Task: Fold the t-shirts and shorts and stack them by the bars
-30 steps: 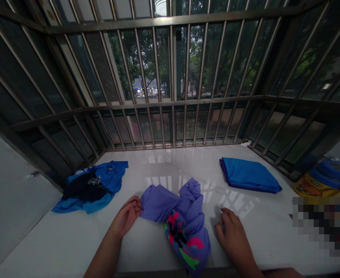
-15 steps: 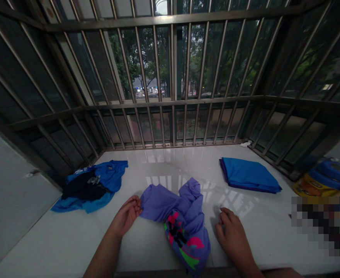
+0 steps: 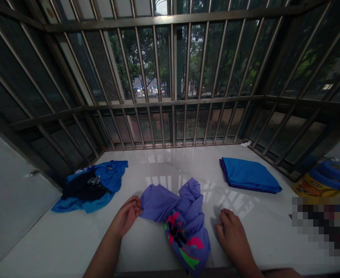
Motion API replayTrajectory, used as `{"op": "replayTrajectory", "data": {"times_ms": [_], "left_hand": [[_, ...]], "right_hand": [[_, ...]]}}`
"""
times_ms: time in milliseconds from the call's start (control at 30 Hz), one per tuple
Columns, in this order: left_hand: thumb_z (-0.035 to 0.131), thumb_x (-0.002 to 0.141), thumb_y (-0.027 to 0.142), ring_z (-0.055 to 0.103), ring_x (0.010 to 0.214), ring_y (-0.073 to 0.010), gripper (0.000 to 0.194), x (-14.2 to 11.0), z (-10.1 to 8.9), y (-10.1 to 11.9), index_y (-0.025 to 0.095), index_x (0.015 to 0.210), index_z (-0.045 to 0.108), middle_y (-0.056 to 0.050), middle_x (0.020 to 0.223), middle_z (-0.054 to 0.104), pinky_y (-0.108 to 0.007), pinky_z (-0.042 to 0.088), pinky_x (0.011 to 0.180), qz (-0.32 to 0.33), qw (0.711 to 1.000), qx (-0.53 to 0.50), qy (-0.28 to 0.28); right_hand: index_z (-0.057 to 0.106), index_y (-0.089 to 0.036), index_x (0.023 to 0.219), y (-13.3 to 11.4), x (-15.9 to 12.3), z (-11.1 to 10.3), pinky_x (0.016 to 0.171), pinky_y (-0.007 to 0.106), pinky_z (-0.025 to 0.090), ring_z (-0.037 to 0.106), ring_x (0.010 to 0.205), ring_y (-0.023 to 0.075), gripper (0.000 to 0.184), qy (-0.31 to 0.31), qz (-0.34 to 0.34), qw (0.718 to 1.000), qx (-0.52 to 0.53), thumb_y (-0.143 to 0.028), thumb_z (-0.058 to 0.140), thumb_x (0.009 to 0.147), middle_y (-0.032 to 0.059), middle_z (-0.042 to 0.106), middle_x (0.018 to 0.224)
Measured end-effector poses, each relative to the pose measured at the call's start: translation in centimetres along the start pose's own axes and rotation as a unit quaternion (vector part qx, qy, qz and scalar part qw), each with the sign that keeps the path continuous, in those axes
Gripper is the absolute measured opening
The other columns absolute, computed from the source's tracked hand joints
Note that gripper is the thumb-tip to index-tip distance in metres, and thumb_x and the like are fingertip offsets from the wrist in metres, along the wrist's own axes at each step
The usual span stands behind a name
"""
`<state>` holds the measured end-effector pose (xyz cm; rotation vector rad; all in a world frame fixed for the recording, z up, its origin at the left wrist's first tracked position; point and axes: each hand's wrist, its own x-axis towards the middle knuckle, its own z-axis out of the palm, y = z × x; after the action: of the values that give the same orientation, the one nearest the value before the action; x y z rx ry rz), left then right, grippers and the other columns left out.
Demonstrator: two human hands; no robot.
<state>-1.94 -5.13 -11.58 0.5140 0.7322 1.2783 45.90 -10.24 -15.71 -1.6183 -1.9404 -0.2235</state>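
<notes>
A crumpled purple garment (image 3: 164,202) with a pink, green and black print lies bunched on the white ledge in front of me. Its kind is hard to make out in the folds. My left hand (image 3: 128,215) rests at its left edge, fingers loosely bent and the palm partly turned up. The fingertips come up against the fabric without visibly gripping it. On the other side, my right hand (image 3: 230,230) lies on the ledge, apart from the garment. Its fingers are slightly curled, thumb apart, with nothing in them.
A loose heap of blue and dark clothes (image 3: 100,185) lies at left. Folded blue cloth (image 3: 249,173) sits at back right. A yellow container with a blue lid (image 3: 322,181) stands far right, beside a pixelated patch. Metal bars (image 3: 172,102) enclose the tiled ledge (image 3: 158,247).
My right hand has shifted very slightly toward me. The garment, my left hand and the other clothes look the same.
</notes>
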Motion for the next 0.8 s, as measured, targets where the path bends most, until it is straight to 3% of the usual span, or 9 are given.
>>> {"op": "replayTrajectory", "data": {"times_ms": [367,500,667,800], "left_hand": [[0.087,0.085,0.015,0.07,0.073,-0.0129,0.018,-0.1,0.24,0.15,0.017,0.1,0.076,-0.003,0.089,0.073,-0.029,0.065,0.077,0.001,1.0,0.008,-0.002],[0.088,0.084,0.015,0.07,0.074,-0.0136,0.02,-0.13,0.25,0.14,0.017,0.1,0.076,-0.003,0.088,0.073,-0.03,0.065,0.077,0.004,1.0,0.012,0.006],[0.089,0.082,0.015,0.07,0.074,-0.0141,0.023,-0.08,0.2,0.1,0.016,0.101,0.076,-0.003,0.088,0.074,-0.03,0.065,0.076,0.006,1.0,0.01,0.006],[0.088,0.083,0.015,0.071,0.076,-0.0151,0.021,-0.07,0.16,0.11,0.015,0.1,0.076,-0.004,0.089,0.074,-0.03,0.065,0.076,0.009,1.0,0.016,0.003]], "right_hand": [[0.06,-0.025,0.099,0.09,-0.07,0.04,0.095,0.05,0.057,0.067,0.104,0.031,0.007,0.003,0.011,1.0,0.029,-0.022,0.055,0.095,0.0123,0.068,0.113],[0.059,-0.025,0.102,-0.05,0.03,-0.07,0.093,0.05,0.057,0.067,0.101,0.0315,0.006,0.012,0.017,0.998,0.052,-0.029,0.059,0.098,0.0118,0.068,0.111],[0.063,-0.025,0.111,-0.24,-0.01,-0.27,0.1,0.051,0.057,0.068,0.113,0.0326,0.012,0.02,0.01,0.998,0.056,-0.03,0.057,0.102,0.0138,0.068,0.123],[0.064,-0.025,0.105,-0.18,-0.35,-0.23,0.104,0.054,0.057,0.067,0.117,0.0331,0.008,0.007,0.024,0.997,0.069,-0.03,0.057,0.102,0.0146,0.067,0.127]]}}
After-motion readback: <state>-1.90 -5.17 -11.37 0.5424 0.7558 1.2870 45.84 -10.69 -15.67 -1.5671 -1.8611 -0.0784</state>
